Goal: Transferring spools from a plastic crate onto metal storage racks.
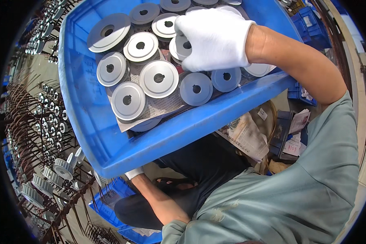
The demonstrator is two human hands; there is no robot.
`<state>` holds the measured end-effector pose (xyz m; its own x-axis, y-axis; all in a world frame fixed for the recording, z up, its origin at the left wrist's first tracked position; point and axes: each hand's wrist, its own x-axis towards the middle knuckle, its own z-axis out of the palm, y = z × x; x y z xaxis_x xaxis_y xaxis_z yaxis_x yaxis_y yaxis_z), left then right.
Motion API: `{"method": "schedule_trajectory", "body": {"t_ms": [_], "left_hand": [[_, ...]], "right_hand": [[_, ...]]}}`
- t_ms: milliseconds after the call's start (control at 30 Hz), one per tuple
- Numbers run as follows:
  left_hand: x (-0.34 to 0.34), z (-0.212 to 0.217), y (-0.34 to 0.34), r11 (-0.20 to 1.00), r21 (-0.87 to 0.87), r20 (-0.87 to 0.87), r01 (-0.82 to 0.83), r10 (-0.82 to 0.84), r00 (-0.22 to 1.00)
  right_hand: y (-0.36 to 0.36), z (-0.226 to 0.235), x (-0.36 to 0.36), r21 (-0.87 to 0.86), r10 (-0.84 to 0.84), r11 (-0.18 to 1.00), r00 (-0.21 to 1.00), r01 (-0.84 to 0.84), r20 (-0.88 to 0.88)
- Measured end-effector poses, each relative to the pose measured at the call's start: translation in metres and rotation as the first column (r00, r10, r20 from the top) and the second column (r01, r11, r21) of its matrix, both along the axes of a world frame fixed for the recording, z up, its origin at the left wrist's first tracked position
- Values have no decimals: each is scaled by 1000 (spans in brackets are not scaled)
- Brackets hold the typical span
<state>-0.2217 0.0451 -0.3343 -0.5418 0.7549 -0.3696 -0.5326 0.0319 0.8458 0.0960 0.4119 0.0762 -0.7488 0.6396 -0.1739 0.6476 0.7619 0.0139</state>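
A large blue plastic crate (171, 136) holds several round silver-grey metal pulleys, each with a keyed centre hole. My right hand (215, 38), in a white glove, reaches over the crate from the right. Its thumb and fingers curl round the edge of one pulley (177, 49), which the glove partly covers. Another pulley (159, 78) lies flat just left of that hand. Under the pulleys is a sheet of printed newspaper (166, 106). My left hand (134, 172), also gloved in white, is below the crate's near left corner; its fingers are hidden by the crate.
Racks of rusty rods (22, 118) carry many toothed pulleys (63, 168) on the left. A lower blue bin (114, 199) stands on the floor by my leg. Newspaper (246, 136) and a dark box with papers (282, 132) lie at the right, with another blue bin (311, 24) beyond.
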Motion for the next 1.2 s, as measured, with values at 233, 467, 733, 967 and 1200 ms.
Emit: {"method": "schedule_trajectory", "body": {"t_ms": [233, 467, 733, 967, 1200], "left_hand": [[8, 17, 6, 988, -151, -261, 9, -48, 964], [71, 127, 63, 841, -452, -88, -296, 288, 954], [112, 201, 48, 815, -396, -101, -423, 419, 902], [196, 355, 76, 920, 343, -758, -188, 389, 524], [210, 439, 166, 988, 155, -921, 3, 144, 363]], "right_hand": [[15, 32, -10, -276, -159, 953, 981, 123, -113], [23, 22, 7, -574, -236, 813, 843, -102, -483], [8, 13, 4, -463, -209, 821, 581, -332, -787], [-15, 20, 5, -168, -20, 902, 349, -398, -937], [-26, 19, 12, 114, 291, 903, 396, -414, -871]]}}
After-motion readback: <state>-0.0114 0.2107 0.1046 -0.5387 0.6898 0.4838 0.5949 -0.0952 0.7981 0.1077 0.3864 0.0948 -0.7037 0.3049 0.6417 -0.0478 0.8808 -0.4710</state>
